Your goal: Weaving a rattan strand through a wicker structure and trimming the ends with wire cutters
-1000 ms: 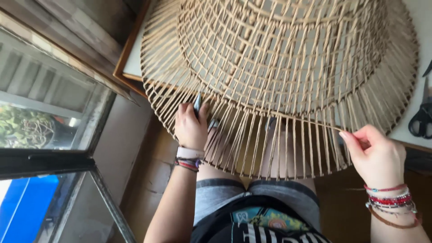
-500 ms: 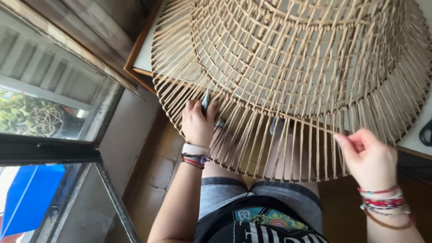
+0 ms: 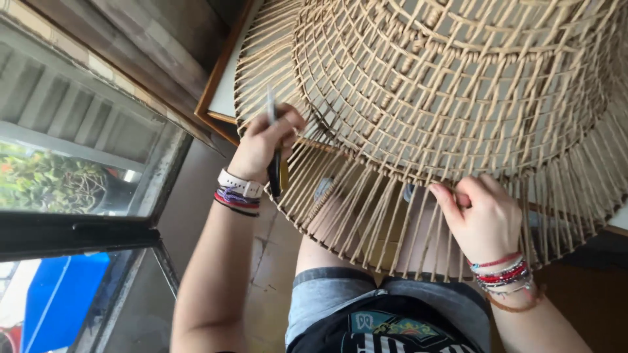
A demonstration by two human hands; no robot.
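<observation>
While the left hand (image 3: 265,140) grips a dark tool (image 3: 274,167), right-hand fingers (image 3: 451,199) pinch spokes of the pale open-weave rattan basket (image 3: 451,91).

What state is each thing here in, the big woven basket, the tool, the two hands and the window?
Basket: upside down on the table, unfinished, loose spokes fanning out past the table edge.
Left hand: closed around a dark-handled tool, held against the spokes.
Right hand: pinching spokes at the rim.
Window: whether open or closed cannot be told.
</observation>
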